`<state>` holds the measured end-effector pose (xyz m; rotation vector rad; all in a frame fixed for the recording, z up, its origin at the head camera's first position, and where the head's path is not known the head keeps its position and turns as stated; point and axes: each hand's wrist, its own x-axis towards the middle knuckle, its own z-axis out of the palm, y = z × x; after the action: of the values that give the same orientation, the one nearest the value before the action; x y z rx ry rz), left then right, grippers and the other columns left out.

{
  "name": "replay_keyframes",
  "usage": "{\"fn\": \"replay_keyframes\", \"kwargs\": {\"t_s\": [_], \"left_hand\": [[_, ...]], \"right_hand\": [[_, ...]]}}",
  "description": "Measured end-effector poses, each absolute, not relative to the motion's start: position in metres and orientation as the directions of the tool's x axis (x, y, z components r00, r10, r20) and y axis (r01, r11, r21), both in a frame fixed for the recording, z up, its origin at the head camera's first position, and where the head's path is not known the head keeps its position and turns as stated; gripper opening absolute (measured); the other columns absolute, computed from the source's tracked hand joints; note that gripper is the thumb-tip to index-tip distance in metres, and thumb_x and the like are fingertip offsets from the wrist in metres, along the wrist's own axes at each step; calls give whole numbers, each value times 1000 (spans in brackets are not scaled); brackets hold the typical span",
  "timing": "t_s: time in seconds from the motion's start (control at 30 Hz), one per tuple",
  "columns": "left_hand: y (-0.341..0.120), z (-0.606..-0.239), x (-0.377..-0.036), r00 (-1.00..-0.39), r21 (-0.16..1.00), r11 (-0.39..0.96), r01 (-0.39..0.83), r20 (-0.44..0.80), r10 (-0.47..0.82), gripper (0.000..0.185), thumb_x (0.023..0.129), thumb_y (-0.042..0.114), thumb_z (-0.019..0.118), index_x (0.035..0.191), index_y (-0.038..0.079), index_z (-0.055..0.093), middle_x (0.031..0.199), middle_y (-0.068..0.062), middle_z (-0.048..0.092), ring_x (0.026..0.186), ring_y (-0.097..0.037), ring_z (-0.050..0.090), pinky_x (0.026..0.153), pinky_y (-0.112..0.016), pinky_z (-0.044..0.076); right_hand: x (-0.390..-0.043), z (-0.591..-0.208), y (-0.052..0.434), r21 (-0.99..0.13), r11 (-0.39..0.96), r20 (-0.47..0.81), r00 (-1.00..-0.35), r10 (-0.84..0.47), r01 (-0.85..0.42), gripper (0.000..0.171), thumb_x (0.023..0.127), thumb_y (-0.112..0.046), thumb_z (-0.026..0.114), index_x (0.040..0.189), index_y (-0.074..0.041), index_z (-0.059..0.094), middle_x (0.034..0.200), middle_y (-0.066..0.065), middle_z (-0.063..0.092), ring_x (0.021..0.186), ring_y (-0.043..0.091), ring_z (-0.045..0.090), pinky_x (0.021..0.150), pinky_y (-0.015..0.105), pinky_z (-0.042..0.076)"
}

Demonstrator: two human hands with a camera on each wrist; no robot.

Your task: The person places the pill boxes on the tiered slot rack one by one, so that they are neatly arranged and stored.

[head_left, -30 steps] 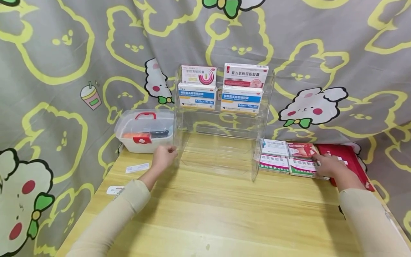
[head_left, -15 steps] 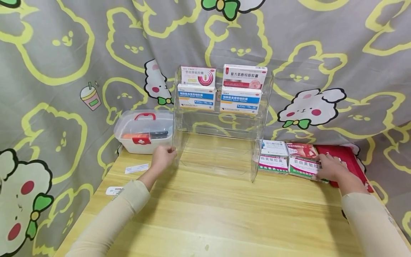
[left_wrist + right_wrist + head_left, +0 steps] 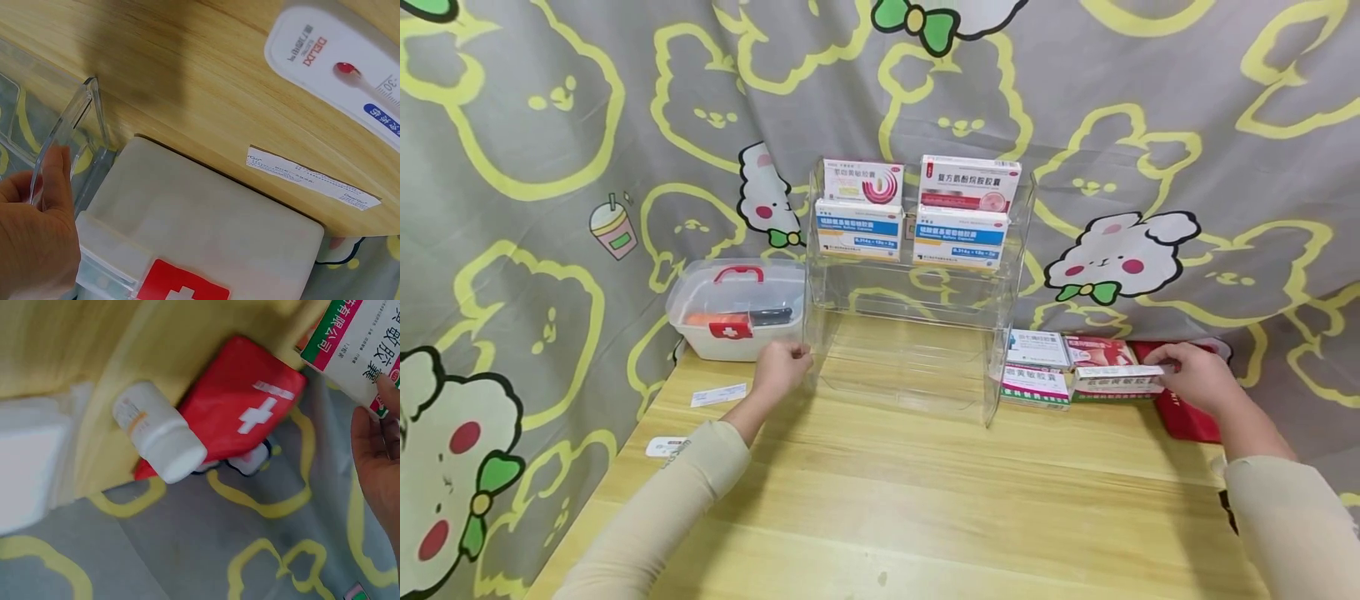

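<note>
A clear acrylic tiered rack (image 3: 917,333) stands at the back of the wooden table (image 3: 887,500), with several medicine boxes (image 3: 958,235) on its upper tiers. My left hand (image 3: 780,371) grips the rack's left side panel (image 3: 65,128). My right hand (image 3: 1195,377) holds a white and pink medicine box (image 3: 1118,379) by its right end, lifted and tilted above a green-edged box on the table. The same box (image 3: 362,347) shows in the right wrist view. More boxes (image 3: 1037,367) lie beside the rack's right foot.
A white first-aid case (image 3: 737,308) with a red handle sits left of the rack. A red first-aid pouch (image 3: 234,409) and a white pill bottle (image 3: 159,434) lie at the table's right edge. A thermometer card (image 3: 337,69) and paper slip (image 3: 309,178) lie at left.
My right hand has gripped the front right medicine box and lifted it off the pile, tilting it up. My left hand has stayed on the rack's side.
</note>
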<state>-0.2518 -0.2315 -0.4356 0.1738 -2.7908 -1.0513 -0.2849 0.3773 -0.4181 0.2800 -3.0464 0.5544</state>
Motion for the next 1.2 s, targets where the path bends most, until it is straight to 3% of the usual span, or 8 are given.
{"fn": "replay_keyframes", "kwargs": {"t_s": [0.2, 0.4, 0.47, 0.53, 0.67, 0.73, 1.03, 1.2], "left_hand": [[-236, -435, -249, -982, 667, 743, -55, 98, -161, 26, 83, 11, 58, 103, 0, 71, 102, -15, 69, 87, -25, 62, 77, -39, 51], [-243, -435, -246, -982, 683, 727, -72, 80, -173, 27, 84, 11, 57, 105, 0, 70, 105, -17, 68, 84, -24, 61, 73, -37, 51], [-244, -435, -245, -981, 689, 720, -80, 72, -179, 26, 85, 11, 58, 105, 0, 70, 105, -18, 68, 85, -25, 61, 74, -37, 52], [-245, -436, -245, -980, 688, 721, -81, 76, -183, 26, 84, 10, 58, 105, 0, 70, 105, -17, 68, 86, -26, 62, 75, -38, 52], [-242, -438, -247, -979, 676, 734, -68, 98, -181, 25, 83, 10, 60, 103, 0, 71, 104, -16, 69, 86, -25, 63, 77, -39, 52], [-240, -439, -249, -978, 672, 739, -54, 114, -176, 24, 82, 9, 60, 101, 0, 72, 102, -16, 69, 83, -25, 63, 76, -39, 51], [-234, -440, -250, -975, 675, 737, -23, 147, -165, 22, 81, 9, 61, 98, 0, 73, 100, -16, 70, 83, -24, 63, 74, -38, 52], [-232, -437, -250, -978, 666, 746, -18, 142, -151, 22, 82, 9, 61, 97, 0, 73, 98, -16, 70, 80, -24, 62, 73, -37, 51]], "right_hand": [[-271, -393, 364, -371, 907, 198, -971, -134, -201, 26, 85, -12, 65, 110, -5, 64, 90, 17, 56, 76, 27, 47, 58, 32, 37], [-265, -363, 343, -508, 861, 202, -975, 93, -23, 54, 89, -44, 58, 126, -4, 56, 116, 25, 55, 94, 34, 52, 54, 18, 41], [-262, -351, 334, -557, 830, 191, -965, 178, 42, 62, 87, -53, 56, 128, -7, 56, 116, 23, 56, 92, 27, 51, 54, 16, 41], [-258, -340, 326, -621, 777, 169, -951, 260, 102, 65, 84, -58, 55, 130, -12, 57, 108, 8, 62, 87, 17, 51, 55, 15, 43], [-251, -320, 314, -782, 614, 172, -911, 376, 106, 58, 81, -50, 64, 129, -18, 58, 87, -21, 57, 76, -2, 51, 57, 8, 44], [-246, -312, 308, -832, 551, 195, -895, 400, 65, 53, 80, -44, 68, 127, -20, 60, 82, -28, 53, 73, -7, 51, 58, 5, 43], [-232, -283, 257, -870, 470, 324, -891, 319, -148, 44, 78, -27, 75, 119, -15, 65, 83, -23, 59, 76, -7, 56, 62, 5, 43], [-240, -276, 219, -818, 528, 401, -884, 241, -227, 42, 77, -29, 76, 112, -8, 67, 84, -22, 59, 74, -6, 57, 61, 8, 44]]}}
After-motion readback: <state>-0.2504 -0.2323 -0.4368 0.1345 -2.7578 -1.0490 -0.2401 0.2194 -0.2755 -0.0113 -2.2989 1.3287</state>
